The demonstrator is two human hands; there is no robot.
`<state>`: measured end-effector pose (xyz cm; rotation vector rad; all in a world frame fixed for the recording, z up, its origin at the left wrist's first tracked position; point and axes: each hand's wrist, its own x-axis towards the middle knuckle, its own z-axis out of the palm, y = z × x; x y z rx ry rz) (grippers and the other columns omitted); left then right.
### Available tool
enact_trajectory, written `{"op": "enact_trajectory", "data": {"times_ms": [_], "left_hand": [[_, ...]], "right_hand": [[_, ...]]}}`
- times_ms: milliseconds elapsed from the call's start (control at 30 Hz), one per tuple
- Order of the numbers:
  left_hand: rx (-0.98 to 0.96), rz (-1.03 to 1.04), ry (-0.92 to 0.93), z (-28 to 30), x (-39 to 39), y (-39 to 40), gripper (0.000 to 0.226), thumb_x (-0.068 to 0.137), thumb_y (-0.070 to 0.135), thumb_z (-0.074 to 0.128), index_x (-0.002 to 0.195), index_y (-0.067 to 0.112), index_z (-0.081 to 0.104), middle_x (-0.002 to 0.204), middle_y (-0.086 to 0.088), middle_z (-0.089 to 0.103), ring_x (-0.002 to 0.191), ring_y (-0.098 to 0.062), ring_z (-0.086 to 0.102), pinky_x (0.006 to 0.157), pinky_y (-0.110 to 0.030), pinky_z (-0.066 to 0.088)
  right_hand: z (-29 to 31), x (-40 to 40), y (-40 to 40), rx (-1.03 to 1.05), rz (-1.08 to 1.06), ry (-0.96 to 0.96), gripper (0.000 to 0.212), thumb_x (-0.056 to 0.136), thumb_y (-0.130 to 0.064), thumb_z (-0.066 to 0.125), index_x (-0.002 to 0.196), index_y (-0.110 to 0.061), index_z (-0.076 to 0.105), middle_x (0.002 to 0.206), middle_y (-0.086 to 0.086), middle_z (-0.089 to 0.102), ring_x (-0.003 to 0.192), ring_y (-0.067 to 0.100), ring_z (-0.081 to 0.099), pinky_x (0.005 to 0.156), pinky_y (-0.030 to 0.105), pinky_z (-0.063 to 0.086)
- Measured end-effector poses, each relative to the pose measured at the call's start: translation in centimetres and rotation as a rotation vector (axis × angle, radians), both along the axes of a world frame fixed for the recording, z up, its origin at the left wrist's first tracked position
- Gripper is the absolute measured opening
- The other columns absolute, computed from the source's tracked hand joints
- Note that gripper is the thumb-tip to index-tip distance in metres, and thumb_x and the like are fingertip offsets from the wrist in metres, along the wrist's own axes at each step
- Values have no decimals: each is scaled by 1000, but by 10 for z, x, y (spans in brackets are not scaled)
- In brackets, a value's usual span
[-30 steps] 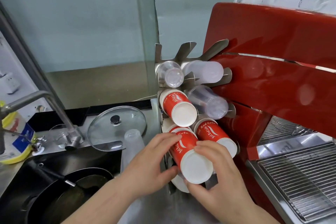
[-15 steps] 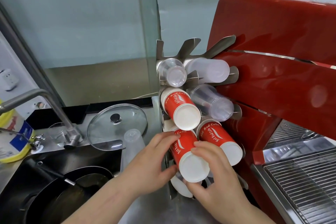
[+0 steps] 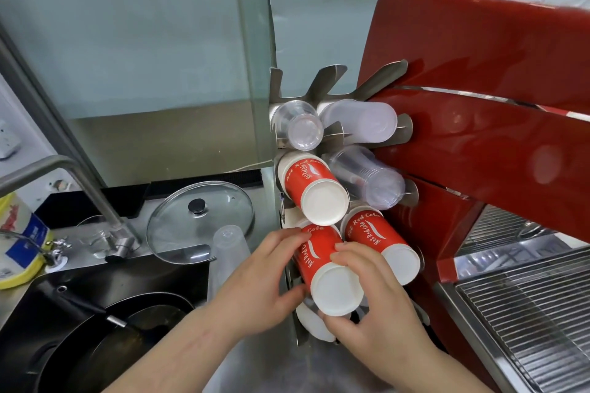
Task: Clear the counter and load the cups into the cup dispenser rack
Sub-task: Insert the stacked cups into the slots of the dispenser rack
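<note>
A: Now, the stack of red paper cups with white bases (image 3: 322, 268) is gripped by both hands at the lower left slot of the steel cup dispenser rack (image 3: 332, 76). The left hand (image 3: 265, 284) is curled round its side, and the right hand (image 3: 367, 300) is wrapped over the top and under the white base.

B: And how much has been loaded, as far as can be seen?

A: Plenty. Two clear plastic cup stacks (image 3: 300, 126) are seated in the top row beside a frosted stack (image 3: 360, 120); another red paper stack (image 3: 314, 188) and a second clear stack (image 3: 367, 179) are lodged in the middle row; a third red stack (image 3: 383, 246) is set just beside the held one.

B: So what is left?

A: The held stack looks not fully seated yet, judging by the grip. One frosted plastic cup (image 3: 230, 246), upside down, is left standing on the steel counter (image 3: 265, 223) near the round glass pot lid (image 3: 199, 220). That lid would likely need clearing as well. A white stack (image 3: 311, 322) under the hands is largely hidden.
</note>
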<state>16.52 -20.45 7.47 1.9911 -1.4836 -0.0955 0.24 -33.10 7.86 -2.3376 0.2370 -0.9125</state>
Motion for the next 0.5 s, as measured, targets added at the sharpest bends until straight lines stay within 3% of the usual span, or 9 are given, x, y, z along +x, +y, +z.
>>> {"op": "enact_trajectory", "data": {"times_ms": [100, 233, 400, 500], "left_hand": [[47, -30, -63, 3, -4, 3, 77, 87, 35, 64, 152, 29, 23, 156, 12, 23, 142, 4, 22, 111, -6, 18], [158, -66, -122, 5, -15, 10, 88, 92, 42, 54, 152, 30, -9, 160, 15, -11, 146, 5, -5, 108, -3, -3], [230, -58, -213, 7, -19, 14, 89, 93, 48, 47, 147, 29, -21, 161, 7, -18, 150, -9, -6, 121, -23, 1], [269, -59, -285, 11, -21, 14, 91, 93, 50, 44, 145, 26, -27, 161, 3, -20, 150, -11, -9, 122, -26, -5]], "right_hand": [[7, -5, 1, -37, 3, 66, 66, 72, -32, 75, 126, -44, 39, 136, -27, 35, 131, 3, 40, 101, 21, 37], [13, -14, 4, -63, 34, 151, 65, 74, -33, 73, 131, -37, 42, 138, -23, 34, 133, 2, 36, 104, 11, 31], [25, -19, 6, -105, 28, 271, 66, 76, -39, 69, 135, -37, 39, 139, -30, 25, 130, -11, 27, 100, 2, 23], [38, -21, 7, -147, 49, 366, 67, 76, -42, 64, 136, -38, 35, 131, -36, 21, 122, -14, 30, 99, 7, 29]]}}
